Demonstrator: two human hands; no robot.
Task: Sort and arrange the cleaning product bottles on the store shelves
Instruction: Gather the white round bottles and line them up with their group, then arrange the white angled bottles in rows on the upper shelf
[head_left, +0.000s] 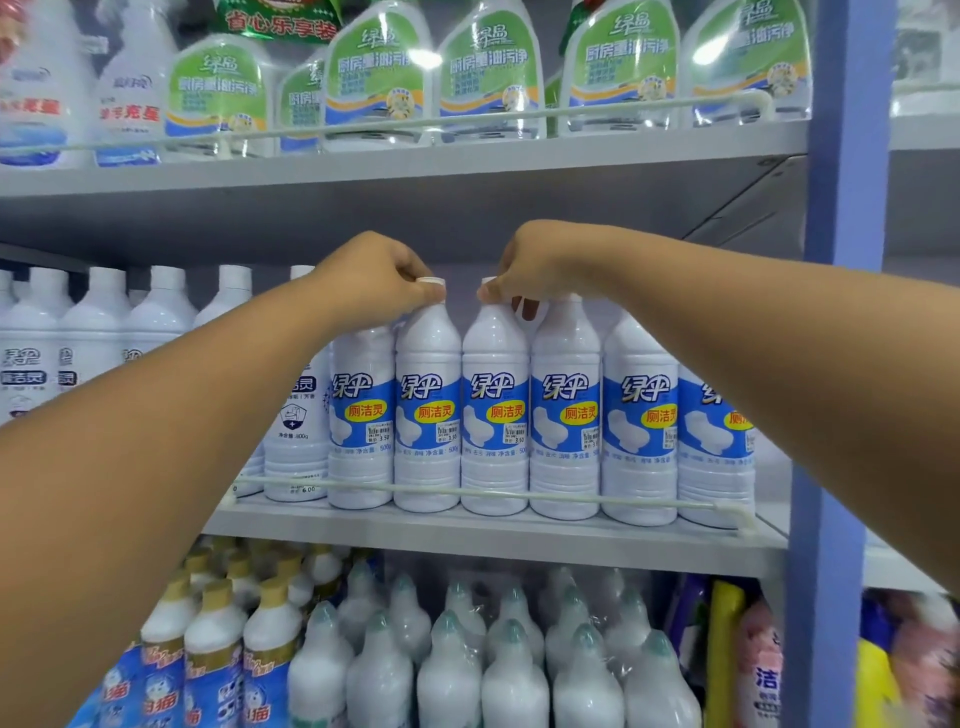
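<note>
Nearest, on the bottom shelf, packed plastic bottles stand cap to cap: gold-capped ones (215, 631) on the left, shrink-wrapped green-capped ones (449, 654) beside them. Above, behind a thin white rail (467, 493) along the middle shelf (493, 540) edge, smooth ribbed white toilet-cleaner bottles stand shoulder to shoulder, little room between them; the left hand (371, 278) pinches the cap of one bottle (427, 415) and the right hand (535, 265) pinches its neighbour's (494, 415) cap. Farthest, clear green-labelled spray bottles (488, 73) fill the top shelf, a blue upright (841, 260) closing the right side
</note>
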